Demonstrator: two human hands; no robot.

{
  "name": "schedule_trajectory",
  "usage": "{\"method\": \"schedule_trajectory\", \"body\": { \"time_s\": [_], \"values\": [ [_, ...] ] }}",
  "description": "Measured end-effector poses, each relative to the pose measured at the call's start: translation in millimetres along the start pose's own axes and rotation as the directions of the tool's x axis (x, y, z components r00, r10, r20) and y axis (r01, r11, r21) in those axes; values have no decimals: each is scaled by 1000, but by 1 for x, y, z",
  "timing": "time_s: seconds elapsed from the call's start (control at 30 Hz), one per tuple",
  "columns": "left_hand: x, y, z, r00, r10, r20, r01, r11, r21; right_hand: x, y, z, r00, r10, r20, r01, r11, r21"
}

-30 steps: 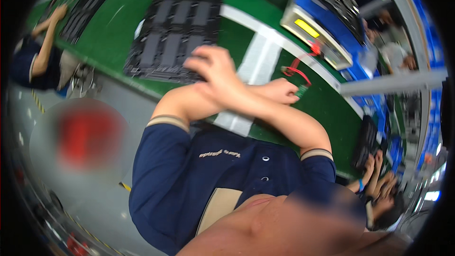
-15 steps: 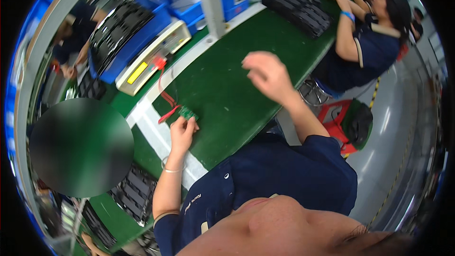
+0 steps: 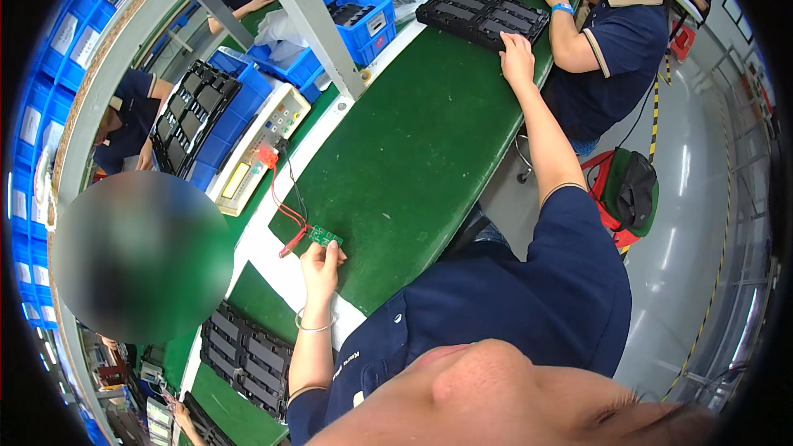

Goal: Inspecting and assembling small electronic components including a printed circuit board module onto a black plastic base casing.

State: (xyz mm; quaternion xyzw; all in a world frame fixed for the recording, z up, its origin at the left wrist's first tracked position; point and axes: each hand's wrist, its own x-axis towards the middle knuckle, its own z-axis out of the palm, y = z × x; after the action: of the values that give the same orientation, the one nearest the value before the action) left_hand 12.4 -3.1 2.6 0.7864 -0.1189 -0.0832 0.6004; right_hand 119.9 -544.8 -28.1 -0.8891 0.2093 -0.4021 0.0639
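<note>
My left hand [image 3: 320,268] pinches a small green circuit board [image 3: 325,236] low over the green bench mat. Red test leads [image 3: 293,239] with clips meet the board's left end and run up to a beige bench meter [image 3: 263,149]. My right arm stretches far out, and my right hand [image 3: 518,60] is at the near edge of a black slotted plastic tray [image 3: 483,12]. Its fingers are extended, with the tips against the tray's edge; I cannot tell whether they grip it.
A co-worker [image 3: 615,58] sits at the bench's far right, hands beside the tray. Blue bins [image 3: 363,29] stand behind a grey post [image 3: 310,21]. Another black tray [image 3: 248,355] lies at lower left. A red-and-black bag [image 3: 632,198] is by the bench.
My right hand has moved from above the middle of the bench out to the black tray at the far end. My left hand still holds the circuit board; the view has shifted.
</note>
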Motion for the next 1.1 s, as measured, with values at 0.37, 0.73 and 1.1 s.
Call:
{"method": "schedule_trajectory", "body": {
  "time_s": [0.37,0.73,1.1],
  "values": [
    [-3,-7,-4,1000,9,22,-8,1000,-20,-35,-59,-32,987,-140,78,148,983,-110],
    [-2,-5,-5,999,-8,43,8,1000,13,-84,-117,-83,981,-191,31,190,981,34],
    [3,-2,-3,999,-23,30,24,999,-36,-123,-111,-135,962,-273,17,257,924,282]
  ]
}}
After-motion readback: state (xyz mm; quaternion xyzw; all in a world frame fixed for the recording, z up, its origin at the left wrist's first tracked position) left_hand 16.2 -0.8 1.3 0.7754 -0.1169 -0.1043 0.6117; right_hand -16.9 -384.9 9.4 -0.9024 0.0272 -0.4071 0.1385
